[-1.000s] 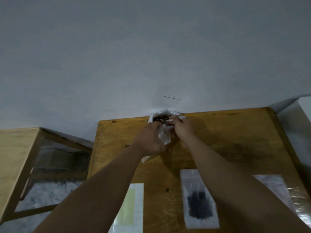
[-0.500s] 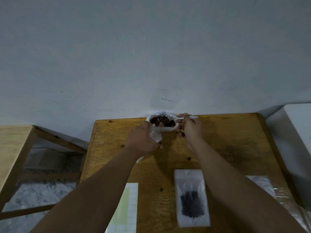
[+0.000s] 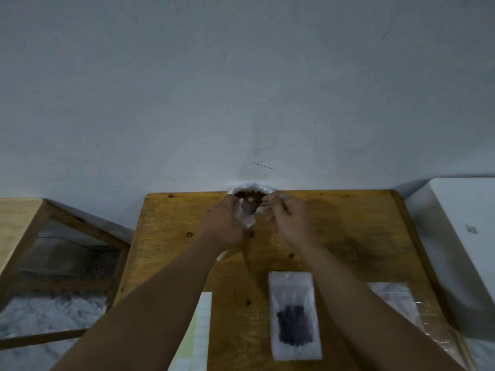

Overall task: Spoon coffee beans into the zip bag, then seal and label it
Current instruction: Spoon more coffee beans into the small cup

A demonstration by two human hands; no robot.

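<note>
Zip bag clamped in left hand, beyond filled bag and a little left of it, well apart, above counter. Fingers curled round crumpled clear plastic; pale corner poking out under the wrist, on the side nearer filled bag. Right hand also beyond filled bag, just beside left one without touching it. Fingers bent and pinched on spoon: pale handle, badly blurred, bowl end hard to make out between the two hands. Spoon loaded or not: cannot tell.

Beans heaped brown in open white sack, farther from filled bag than either hand, at counter's back edge against wall. Fingertips of both hands right at sack's rim; contact not clear.

Filled bag flat on counter between the two forearms, dark clump of beans in its lower half, upper half clear. Seal not readable from here.

Label sheet left of filled bag, flat, pale green band along it, partly hidden by left forearm. Spare bags right of filled bag, clear, flat, partly under right forearm. White box farther right of filled bag, past counter's edge. Side table far left of filled bag, wooden, apart from counter, grey floor showing beneath it.
</note>
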